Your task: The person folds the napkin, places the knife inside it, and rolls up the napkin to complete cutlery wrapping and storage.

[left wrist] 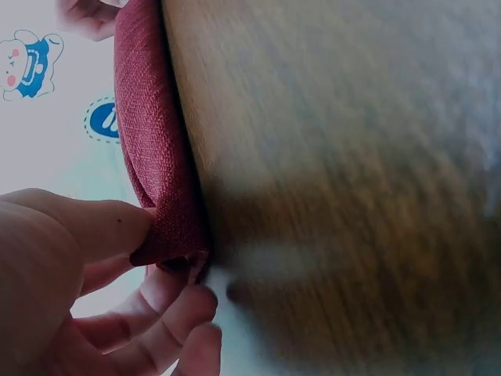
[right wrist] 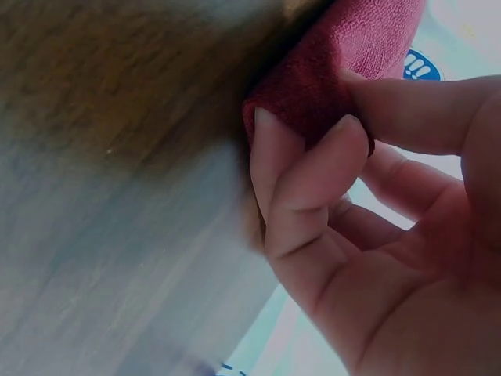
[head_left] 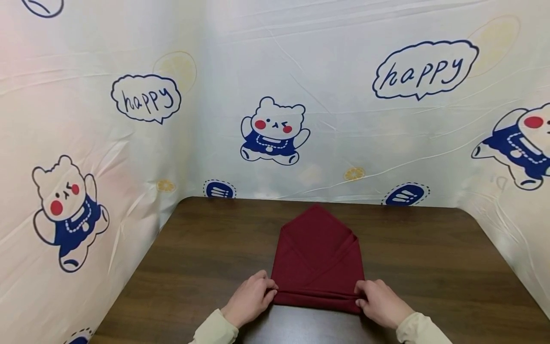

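A dark red cloth (head_left: pixel 318 253) lies folded on the table, its far end coming to a point and its near edge rolled into a thick band. At the left end of that band, my left hand (head_left: pixel 252 297) pinches the fold between thumb and fingers. My right hand (head_left: pixel 381 302) grips the opposite end in the same way. Up close in the left wrist view, the rolled cloth (left wrist: pixel 153 125) runs away from the thumb along the tabletop. The right wrist view has fingertips tucked at the underside of the cloth corner (right wrist: pixel 313 94), with the thumb on top.
The brown wooden table (head_left: pixel 206 248) extends around the cloth on every side. Pale curtains (head_left: pixel 335 134) printed with bears and "happy" bubbles hang along its back, left and right edges.
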Demonstrator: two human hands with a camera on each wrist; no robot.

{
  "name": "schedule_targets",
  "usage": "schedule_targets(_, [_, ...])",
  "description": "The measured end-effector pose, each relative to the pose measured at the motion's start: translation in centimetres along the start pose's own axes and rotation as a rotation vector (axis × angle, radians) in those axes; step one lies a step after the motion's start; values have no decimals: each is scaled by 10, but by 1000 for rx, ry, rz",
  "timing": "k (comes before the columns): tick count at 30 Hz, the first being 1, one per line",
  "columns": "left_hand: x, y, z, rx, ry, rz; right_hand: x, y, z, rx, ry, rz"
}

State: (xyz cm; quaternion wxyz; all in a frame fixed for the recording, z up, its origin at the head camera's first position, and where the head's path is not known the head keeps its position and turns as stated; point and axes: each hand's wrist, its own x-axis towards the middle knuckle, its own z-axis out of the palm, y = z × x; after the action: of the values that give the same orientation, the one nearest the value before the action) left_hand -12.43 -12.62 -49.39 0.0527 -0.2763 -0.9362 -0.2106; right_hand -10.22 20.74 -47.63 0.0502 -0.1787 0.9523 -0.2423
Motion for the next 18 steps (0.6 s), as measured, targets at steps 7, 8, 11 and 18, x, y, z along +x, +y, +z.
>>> schedule_targets(7, [2, 0, 0, -1, -31, -70, 0, -1, 4, -21, 19, 48])
schedule_targets(8, [2, 0, 0, -4, -32, -72, 0, -1, 5, -25, 23, 53])
schedule_targets(11, [2, 0, 1, -5, -29, -72, 1, -1, 6, -31, 28, 70])
schedule_targets(18, [3, -1, 1, -5, -12, -67, 1, -4, 3, -70, 80, 123])
